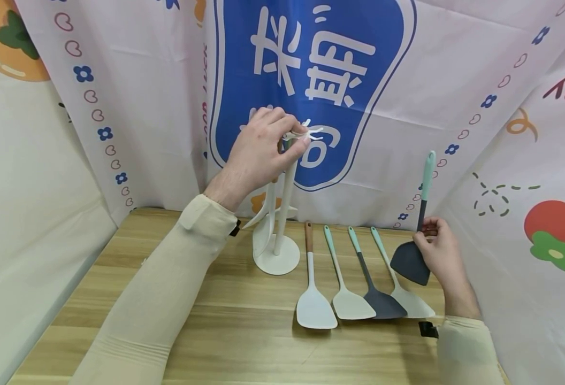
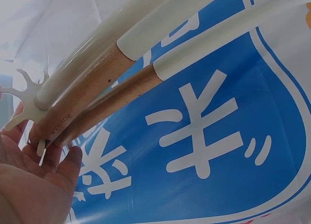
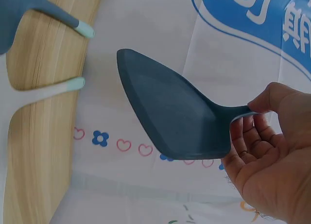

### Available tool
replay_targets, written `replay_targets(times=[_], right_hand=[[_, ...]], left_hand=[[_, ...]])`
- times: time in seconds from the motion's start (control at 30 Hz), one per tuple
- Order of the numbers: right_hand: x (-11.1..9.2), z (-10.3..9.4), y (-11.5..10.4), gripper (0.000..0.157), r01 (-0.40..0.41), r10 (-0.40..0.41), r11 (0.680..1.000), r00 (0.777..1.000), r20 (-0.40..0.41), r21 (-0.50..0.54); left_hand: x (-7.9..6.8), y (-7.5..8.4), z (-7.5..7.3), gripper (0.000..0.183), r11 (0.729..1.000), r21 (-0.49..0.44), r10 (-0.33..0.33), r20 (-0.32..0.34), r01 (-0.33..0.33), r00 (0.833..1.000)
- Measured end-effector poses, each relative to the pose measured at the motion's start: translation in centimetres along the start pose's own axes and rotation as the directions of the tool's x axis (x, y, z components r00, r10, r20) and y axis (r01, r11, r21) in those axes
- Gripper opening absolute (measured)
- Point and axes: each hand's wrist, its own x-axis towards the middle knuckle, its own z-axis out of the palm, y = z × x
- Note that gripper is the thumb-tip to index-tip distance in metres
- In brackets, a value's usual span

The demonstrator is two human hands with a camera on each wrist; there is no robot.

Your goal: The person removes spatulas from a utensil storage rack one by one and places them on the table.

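Observation:
My left hand [image 1: 263, 141] grips the top of a white utensil stand [image 1: 284, 200], thumb and fingers around its star-shaped hooks [image 2: 29, 97]. Two wooden-handled utensils hang there, a thicker wooden handle [image 2: 90, 88] and a thinner one; their pale lower ends hang beside the pole. My right hand [image 1: 438, 248] pinches a dark grey spatula [image 1: 410, 262] on its neck just above the blade. The spatula is held up off the table, its mint handle [image 1: 428, 174] pointing upward. In the right wrist view, its broad blade [image 3: 170, 112] faces the camera.
On the wooden table [image 1: 244, 342] lies a row of turners: a white one with a brown handle [image 1: 317, 310], a cream one [image 1: 352, 305], a dark grey one [image 1: 382, 303] and another pale one [image 1: 410, 302]. A printed cloth [image 1: 162, 133] stands behind.

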Motion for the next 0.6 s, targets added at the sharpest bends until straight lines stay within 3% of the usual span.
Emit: replay_targets(times=[0.47,0.6], right_hand=[[0.8,-2.6,3.6,0.031,-0.060,0.068,0.993,0.994,0.083,-0.099],[1.0,-3.2,4.7,0.026,-0.045,0.061,0.989,0.991,0.118,-0.140]], left_hand=[[0.0,0.0,0.0,0.041,1.000,0.003,-0.005,-0.001,0.005,1.000],[0.0,0.0,0.0,0.041,1.000,0.005,-0.008,0.000,0.008,1.000]])
